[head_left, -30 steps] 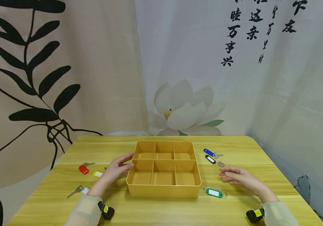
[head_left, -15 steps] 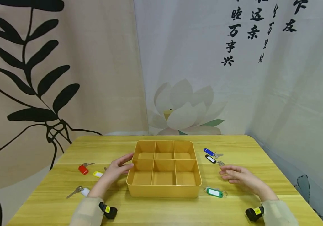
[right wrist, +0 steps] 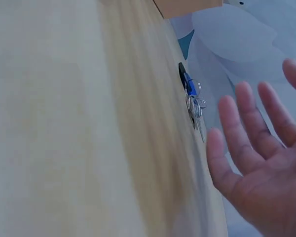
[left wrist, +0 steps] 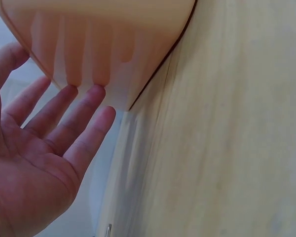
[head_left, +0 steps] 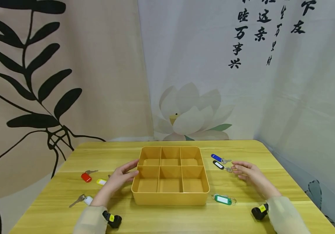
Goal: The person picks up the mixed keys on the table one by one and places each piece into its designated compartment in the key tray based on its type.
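Note:
A yellow box [head_left: 170,198] with several compartments, all bare inside, stands mid-table. My left hand [head_left: 120,178] rests its fingertips against the box's left side; in the left wrist view the straight fingers [left wrist: 86,111] meet the box wall [left wrist: 123,39]. To the right, my right hand [head_left: 250,175] hovers with relaxed fingers beside the ring of a key with a black tag [head_left: 218,164]. Just behind that lies a key with a blue tag [head_left: 216,158]. In the right wrist view the hand [right wrist: 271,163] holds nothing, its fingers spread near the keys [right wrist: 195,106].
A green-tagged key [head_left: 223,199] lies right of the box. On the left are a red-tagged key [head_left: 86,177], a yellow tag [head_left: 101,182] partly behind the left hand, and a white-tagged key [head_left: 81,198] near the left forearm. A printed curtain hangs behind the table [head_left: 167,221].
My right hand has moved forward, away from the green-tagged key and up beside the black-tagged key's ring. The left hand and the box stay in place.

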{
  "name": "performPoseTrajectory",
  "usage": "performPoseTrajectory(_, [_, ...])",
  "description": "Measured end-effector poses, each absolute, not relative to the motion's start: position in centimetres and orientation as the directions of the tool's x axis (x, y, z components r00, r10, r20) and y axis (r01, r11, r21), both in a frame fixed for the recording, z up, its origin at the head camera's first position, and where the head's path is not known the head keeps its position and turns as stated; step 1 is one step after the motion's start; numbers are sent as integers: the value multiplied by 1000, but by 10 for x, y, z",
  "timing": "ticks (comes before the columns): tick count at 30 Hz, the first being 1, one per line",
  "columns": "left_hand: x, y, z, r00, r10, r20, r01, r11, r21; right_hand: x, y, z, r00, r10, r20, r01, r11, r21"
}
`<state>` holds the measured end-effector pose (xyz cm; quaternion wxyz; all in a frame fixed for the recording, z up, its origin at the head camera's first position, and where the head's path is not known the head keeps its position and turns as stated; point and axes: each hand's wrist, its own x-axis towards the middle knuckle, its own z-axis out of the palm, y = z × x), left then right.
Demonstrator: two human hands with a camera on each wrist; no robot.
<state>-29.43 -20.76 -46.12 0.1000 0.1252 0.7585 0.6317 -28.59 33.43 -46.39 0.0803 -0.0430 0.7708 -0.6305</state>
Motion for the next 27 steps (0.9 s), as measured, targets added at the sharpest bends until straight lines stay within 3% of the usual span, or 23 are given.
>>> performPoseTrajectory(12, [-292, -207, -464, -957, 290, 1, 50, 162, 986, -318, 335, -468, -996, -42, -79, 63, 307, -950])
performPoseTrajectory(27, [-293, -205, -464, -958, 285, -5, 46, 172, 984, -322, 341, -472, -992, -10, -126, 109, 429, -896])
